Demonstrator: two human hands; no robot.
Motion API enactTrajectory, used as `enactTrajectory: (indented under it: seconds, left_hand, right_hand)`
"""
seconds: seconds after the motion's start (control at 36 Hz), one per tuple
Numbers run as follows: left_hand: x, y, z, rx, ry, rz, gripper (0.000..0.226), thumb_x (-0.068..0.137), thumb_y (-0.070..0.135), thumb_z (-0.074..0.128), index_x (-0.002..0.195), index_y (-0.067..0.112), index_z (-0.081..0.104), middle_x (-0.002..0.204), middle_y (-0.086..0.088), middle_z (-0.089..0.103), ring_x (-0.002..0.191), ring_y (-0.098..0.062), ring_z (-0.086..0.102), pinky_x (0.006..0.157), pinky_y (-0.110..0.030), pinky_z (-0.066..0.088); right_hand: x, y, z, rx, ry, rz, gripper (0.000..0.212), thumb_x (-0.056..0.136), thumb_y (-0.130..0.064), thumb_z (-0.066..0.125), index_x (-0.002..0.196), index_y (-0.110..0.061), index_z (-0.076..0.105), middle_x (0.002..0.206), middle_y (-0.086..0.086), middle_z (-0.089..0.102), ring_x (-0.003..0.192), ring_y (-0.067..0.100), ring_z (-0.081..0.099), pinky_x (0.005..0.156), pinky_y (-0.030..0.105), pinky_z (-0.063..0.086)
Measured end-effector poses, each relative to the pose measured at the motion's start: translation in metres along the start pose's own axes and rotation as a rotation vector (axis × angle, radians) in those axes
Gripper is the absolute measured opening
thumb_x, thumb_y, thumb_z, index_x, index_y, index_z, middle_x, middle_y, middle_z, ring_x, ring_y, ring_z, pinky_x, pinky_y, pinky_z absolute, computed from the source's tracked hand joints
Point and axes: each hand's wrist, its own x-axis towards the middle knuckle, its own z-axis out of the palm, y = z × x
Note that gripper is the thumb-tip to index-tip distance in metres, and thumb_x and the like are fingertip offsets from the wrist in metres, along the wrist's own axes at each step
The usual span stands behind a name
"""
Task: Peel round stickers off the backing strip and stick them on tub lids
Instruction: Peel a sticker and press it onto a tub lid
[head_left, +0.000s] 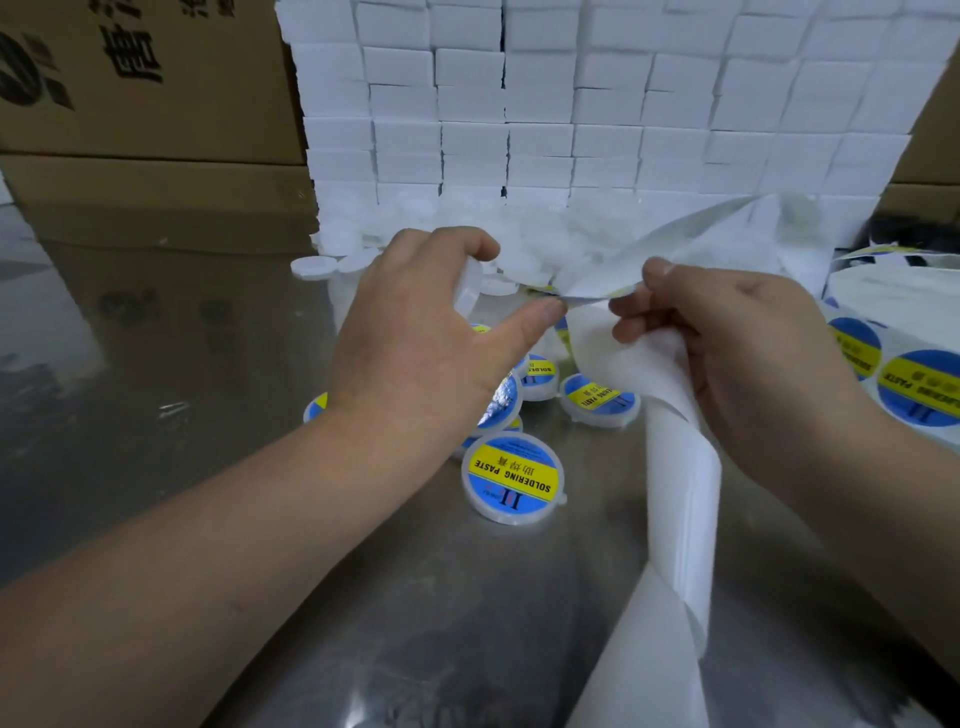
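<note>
The round sticker (592, 300) is sitting edge-on between my hands, my right hand (727, 353) pinching the backing strip (680, 462) taut so my left hand (415, 353), gripping a blank tub (467, 291), is catching its edge by thumb.

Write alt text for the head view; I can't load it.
Over a shiny metal table, the right hand pinches a white paper backing strip while the left hand grips a plain round white plastic tub, its thumb at the strip's fold. Round white tubs with blue-and-yellow stickers lie below; stacked white boxes stand behind.
</note>
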Motion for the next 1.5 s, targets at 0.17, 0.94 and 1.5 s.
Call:
enactTrajectory:
  seconds: [0.17, 0.94, 1.5]
  left_hand:
    - [0.002, -0.002, 0.002, 0.043, -0.011, -0.040, 0.050, 0.063, 0.055, 0.063, 0.107, 0.035, 0.051, 0.098, 0.018, 0.041, 0.099, -0.002, 0.040, 0.071, -0.016, 0.026]
    - [0.011, -0.001, 0.009, -0.908, -0.189, -0.617, 0.017, 0.092, 0.005, 0.048, 0.098, 0.017, 0.058, 0.100, -0.009, 0.068, 0.084, -0.023, 0.068, 0.061, -0.028, 0.057]
    - [0.006, 0.004, 0.007, -1.112, -0.271, -0.560, 0.019, 0.092, 0.012, 0.047, 0.097, 0.022, 0.063, 0.096, -0.007, 0.071, 0.078, -0.025, 0.070, 0.067, -0.037, 0.059]
  right_hand:
    - [-0.002, 0.001, 0.002, -0.079, 0.046, -0.002, 0.025, 0.077, -0.015, 0.065, 0.053, -0.022, 0.069, 0.058, -0.005, 0.063, 0.060, 0.014, 0.053, 0.059, 0.027, 0.045]
    - [-0.005, -0.001, 0.005, 0.045, -0.164, -0.009, 0.025, 0.076, -0.004, 0.062, 0.059, -0.020, 0.072, 0.047, -0.002, 0.050, 0.048, 0.009, 0.042, 0.052, 0.020, 0.032]
    - [-0.010, -0.005, 0.008, -0.043, -0.275, 0.062, 0.040, 0.081, 0.005, 0.049, 0.068, -0.022, 0.076, 0.047, -0.001, 0.047, 0.047, 0.009, 0.037, 0.044, 0.017, 0.029]
